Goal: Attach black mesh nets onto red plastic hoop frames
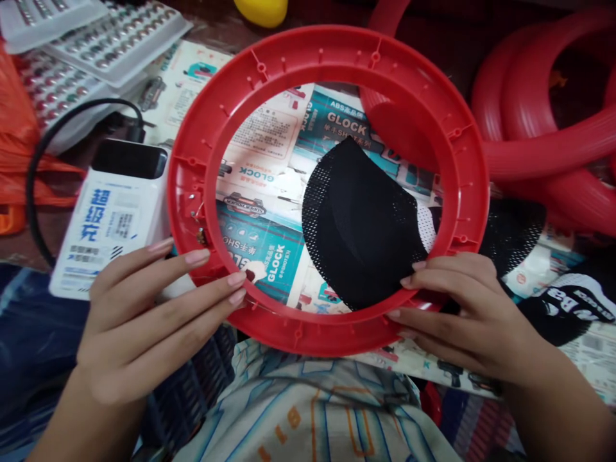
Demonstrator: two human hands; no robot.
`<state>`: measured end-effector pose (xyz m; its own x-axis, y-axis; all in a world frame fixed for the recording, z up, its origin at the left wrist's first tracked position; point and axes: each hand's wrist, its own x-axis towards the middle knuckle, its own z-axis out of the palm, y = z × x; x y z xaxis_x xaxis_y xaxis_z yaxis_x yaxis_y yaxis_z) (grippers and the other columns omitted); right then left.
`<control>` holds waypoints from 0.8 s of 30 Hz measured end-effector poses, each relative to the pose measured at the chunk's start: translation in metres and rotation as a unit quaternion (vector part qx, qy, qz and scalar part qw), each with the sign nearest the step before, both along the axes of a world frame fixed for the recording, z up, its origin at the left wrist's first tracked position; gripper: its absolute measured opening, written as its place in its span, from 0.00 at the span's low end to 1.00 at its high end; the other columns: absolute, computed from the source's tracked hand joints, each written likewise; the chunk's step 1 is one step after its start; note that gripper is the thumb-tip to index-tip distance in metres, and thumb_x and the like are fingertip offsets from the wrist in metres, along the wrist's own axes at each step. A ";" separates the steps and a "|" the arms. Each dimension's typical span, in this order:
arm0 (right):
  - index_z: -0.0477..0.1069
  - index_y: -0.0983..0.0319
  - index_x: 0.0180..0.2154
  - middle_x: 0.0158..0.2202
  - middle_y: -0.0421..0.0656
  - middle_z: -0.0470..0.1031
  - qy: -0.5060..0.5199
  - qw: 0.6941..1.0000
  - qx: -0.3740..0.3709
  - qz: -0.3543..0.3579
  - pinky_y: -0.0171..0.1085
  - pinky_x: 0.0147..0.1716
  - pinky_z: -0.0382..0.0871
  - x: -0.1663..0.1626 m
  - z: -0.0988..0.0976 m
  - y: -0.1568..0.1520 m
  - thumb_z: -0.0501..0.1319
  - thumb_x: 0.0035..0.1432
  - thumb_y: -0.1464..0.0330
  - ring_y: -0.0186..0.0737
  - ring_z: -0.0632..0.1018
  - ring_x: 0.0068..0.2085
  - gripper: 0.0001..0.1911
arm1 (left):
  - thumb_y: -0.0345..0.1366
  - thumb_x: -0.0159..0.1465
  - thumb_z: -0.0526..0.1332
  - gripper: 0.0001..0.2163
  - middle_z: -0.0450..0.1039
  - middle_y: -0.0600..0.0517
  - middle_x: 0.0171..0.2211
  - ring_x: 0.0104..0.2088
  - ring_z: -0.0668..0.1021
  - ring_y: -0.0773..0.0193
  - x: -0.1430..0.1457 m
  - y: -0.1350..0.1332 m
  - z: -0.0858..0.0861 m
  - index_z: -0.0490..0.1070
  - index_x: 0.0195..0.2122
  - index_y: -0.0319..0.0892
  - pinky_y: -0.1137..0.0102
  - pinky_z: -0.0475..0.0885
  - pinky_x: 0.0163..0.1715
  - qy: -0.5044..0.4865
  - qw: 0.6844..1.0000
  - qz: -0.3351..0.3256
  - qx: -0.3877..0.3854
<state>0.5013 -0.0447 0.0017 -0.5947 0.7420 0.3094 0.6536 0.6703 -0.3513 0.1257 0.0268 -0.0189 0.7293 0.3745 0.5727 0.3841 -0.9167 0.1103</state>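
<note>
Smooth, glossy plastic ring point(332, 51) and matt mesh cloth piece point(368, 231)

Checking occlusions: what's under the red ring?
Visible through the red ring: printed sheets, a black mesh-edged fabric piece and, upper right, a red item. Whatever the ring itself covers can't be seen.

A dark reddish tabletop point(31, 247) carries printed cardboard sheets point(262, 141) across its middle, stacked plastic trays point(113, 48) at far left, a white power bank point(103, 224) nearer, and ribbed red rings point(513, 122) at right.
</note>
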 end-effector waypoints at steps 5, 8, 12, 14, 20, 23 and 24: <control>0.75 0.52 0.46 0.49 0.44 0.70 -0.021 1.000 -0.020 -0.006 0.50 0.53 0.62 0.003 -0.002 0.001 0.56 0.69 0.65 0.48 0.71 0.53 0.10 | 0.21 0.50 0.74 0.21 0.74 0.51 0.58 0.59 0.74 0.52 -0.001 0.005 -0.008 0.79 0.44 0.43 0.54 0.68 0.64 -0.011 1.000 -0.007 0.017; 0.75 0.53 0.46 0.49 0.44 0.69 -0.017 1.000 -0.023 -0.005 0.50 0.53 0.61 0.003 -0.002 0.001 0.57 0.69 0.65 0.48 0.71 0.53 0.09 | 0.20 0.51 0.74 0.20 0.76 0.49 0.54 0.55 0.75 0.52 0.000 0.007 -0.008 0.79 0.45 0.40 0.54 0.69 0.62 -0.011 0.999 -0.027 0.021; 0.75 0.53 0.45 0.49 0.44 0.69 -0.017 0.999 -0.031 -0.005 0.50 0.52 0.60 0.001 -0.001 0.001 0.57 0.69 0.66 0.49 0.70 0.52 0.09 | 0.20 0.52 0.72 0.20 0.78 0.49 0.45 0.48 0.77 0.52 0.005 0.007 -0.004 0.78 0.45 0.41 0.53 0.71 0.56 -0.009 1.000 -0.011 0.006; 0.75 0.54 0.45 0.49 0.44 0.68 -0.014 0.999 -0.031 -0.004 0.49 0.52 0.60 0.000 0.001 0.002 0.56 0.69 0.67 0.48 0.70 0.52 0.09 | 0.22 0.52 0.73 0.19 0.78 0.48 0.42 0.46 0.77 0.51 0.009 0.005 0.000 0.78 0.44 0.42 0.50 0.71 0.54 -0.005 1.000 0.011 -0.012; 0.74 0.55 0.46 0.49 0.45 0.67 -0.017 0.999 -0.042 0.009 0.49 0.52 0.59 0.001 0.004 0.002 0.56 0.69 0.68 0.48 0.69 0.52 0.09 | 0.30 0.62 0.66 0.12 0.78 0.47 0.43 0.51 0.75 0.44 0.020 -0.004 0.016 0.74 0.45 0.50 0.44 0.67 0.52 0.029 0.980 0.130 -0.150; 0.75 0.55 0.47 0.50 0.45 0.68 -0.012 0.999 -0.045 0.007 0.50 0.53 0.58 0.003 0.002 0.001 0.56 0.69 0.68 0.49 0.69 0.53 0.10 | 0.38 0.66 0.61 0.10 0.73 0.45 0.49 0.55 0.73 0.44 0.025 -0.007 0.023 0.71 0.48 0.51 0.46 0.66 0.56 0.019 0.947 0.221 -0.232; 0.75 0.55 0.47 0.50 0.45 0.68 -0.009 0.999 -0.046 0.006 0.50 0.53 0.58 0.003 0.001 0.000 0.57 0.69 0.68 0.49 0.69 0.53 0.10 | 0.41 0.66 0.61 0.10 0.72 0.45 0.48 0.54 0.73 0.44 0.025 -0.007 0.025 0.71 0.48 0.51 0.48 0.66 0.55 0.012 0.941 0.240 -0.239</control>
